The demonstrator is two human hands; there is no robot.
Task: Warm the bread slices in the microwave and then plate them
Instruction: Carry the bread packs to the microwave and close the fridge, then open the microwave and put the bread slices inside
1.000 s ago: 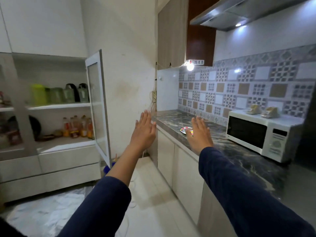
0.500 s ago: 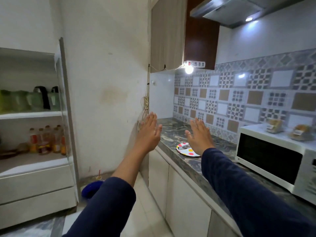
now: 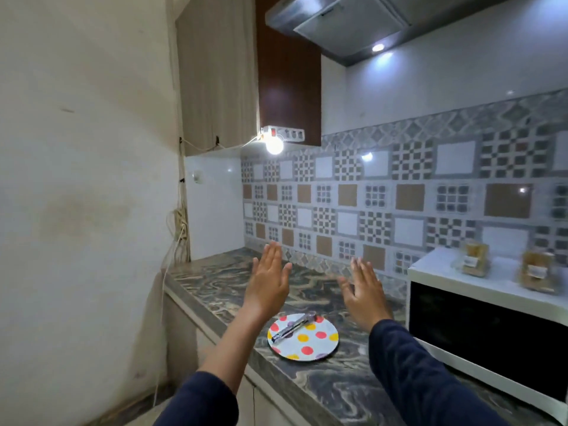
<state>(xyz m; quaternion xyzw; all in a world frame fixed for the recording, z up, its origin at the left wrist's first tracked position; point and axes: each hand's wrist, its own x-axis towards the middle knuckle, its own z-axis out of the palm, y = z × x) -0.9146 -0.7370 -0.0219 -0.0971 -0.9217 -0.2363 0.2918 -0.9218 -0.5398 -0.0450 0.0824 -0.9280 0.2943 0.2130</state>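
Observation:
A white plate (image 3: 319, 345) with red and yellow dots lies on the dark marbled counter (image 3: 215, 284), and metal tongs (image 3: 292, 328) rest across its far left side. To the right stands a white microwave (image 3: 491, 330) with its dark door closed. Two clear packs of bread (image 3: 475, 259) (image 3: 538, 272) sit on top of it. My left hand (image 3: 269, 285) and my right hand (image 3: 364, 293) are both raised above the counter, palms forward, fingers spread, holding nothing.
A patterned tile backsplash (image 3: 399, 195) runs behind the counter. A lit bulb (image 3: 273, 145) hangs under the wall cabinet, and a range hood (image 3: 353, 23) is overhead. Cables (image 3: 178, 232) hang down the wall at the counter's left end.
The view has swung right and closer to the counter; the open glass cupboard at the left has left the frame. Both hands stay raised and empty. The plate now shows fully below them.

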